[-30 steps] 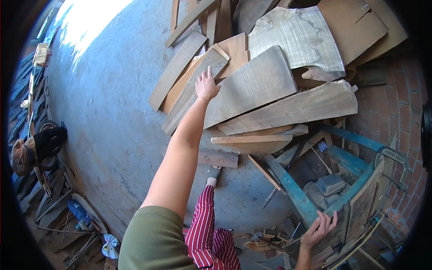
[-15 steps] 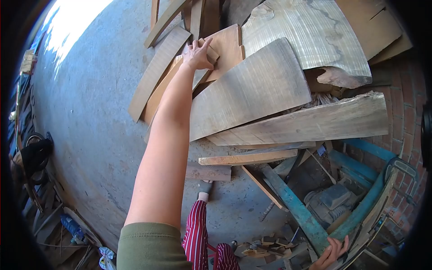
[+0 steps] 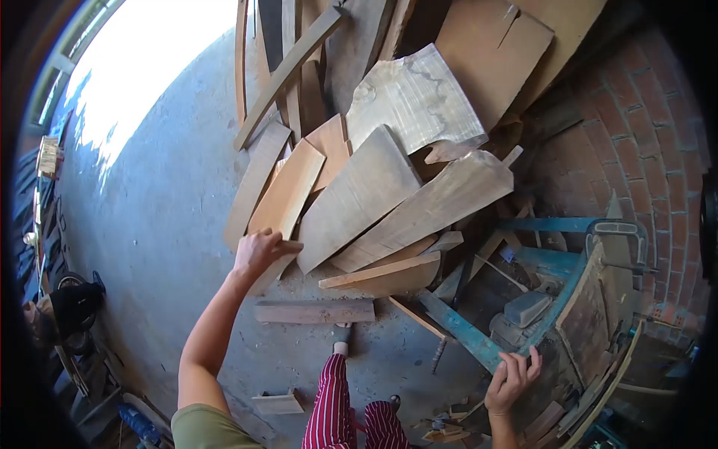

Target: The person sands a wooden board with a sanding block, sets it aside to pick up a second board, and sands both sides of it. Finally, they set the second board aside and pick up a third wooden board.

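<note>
Currently, left hand (image 3: 258, 253) grasping plank (image 3: 278, 265) at near end of tan board (image 3: 293, 187), plank's end jutting right of fingers, foreshortened body running nearward; right hand (image 3: 513, 380), well apart, hovering loosely uncurled by blue frame (image 3: 465, 333).

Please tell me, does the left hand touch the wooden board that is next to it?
Touching. The head view shows the left hand closed on the wooden board, whose edge sticks out from the grip.

Held board (image 3: 272, 275) partly covered by the left hand (image 3: 258, 252).
The striped trousers (image 3: 334, 404) and right forearm (image 3: 504, 432) are cut off by the bottom edge.
</note>
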The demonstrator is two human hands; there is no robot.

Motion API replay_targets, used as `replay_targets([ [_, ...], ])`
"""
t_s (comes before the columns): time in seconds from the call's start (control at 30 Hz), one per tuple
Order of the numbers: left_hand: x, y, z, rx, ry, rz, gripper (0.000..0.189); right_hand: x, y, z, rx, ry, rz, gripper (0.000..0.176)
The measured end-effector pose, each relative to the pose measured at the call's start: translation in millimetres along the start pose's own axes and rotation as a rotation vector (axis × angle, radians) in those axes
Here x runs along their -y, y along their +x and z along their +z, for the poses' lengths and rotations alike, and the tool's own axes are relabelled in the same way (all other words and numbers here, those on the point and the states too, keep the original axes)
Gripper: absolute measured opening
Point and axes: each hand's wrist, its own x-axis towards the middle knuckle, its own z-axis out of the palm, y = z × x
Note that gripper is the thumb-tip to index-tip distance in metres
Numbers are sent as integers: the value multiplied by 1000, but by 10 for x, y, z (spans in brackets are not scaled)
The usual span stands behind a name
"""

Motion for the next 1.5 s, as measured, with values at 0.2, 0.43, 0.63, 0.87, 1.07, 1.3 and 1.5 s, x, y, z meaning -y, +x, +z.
replay_targets([
  [0.2,-306,-1231,-497,236,131,-160,13,-37,-72,-129,-129,60,-45,19],
  [0.43,-979,-2665,-1631,205,86,-198,10,-126,-162,-70,-236,126,-64,11],
  [0.63,-2421,-3518,-3126,27,-88,12,22,40,-429,-206,-131,216,-298,51],
  [0.87,-3351,-4383,-4103,-136,-420,362,28,373,-2233,-906,93,942,-553,70],
  [1.07,-3841,-4063,-4110,-322,-685,405,53,-637,-3581,-1119,-77,1010,-63,37],
  [1.3,-4900,-3659,-2587,155,-1008,412,67,-1122,-4168,-886,-259,910,592,52],
  [1.5,-4851,-3860,-1471,399,-562,595,36,-1406,-3884,-723,-172,811,926,66],
])
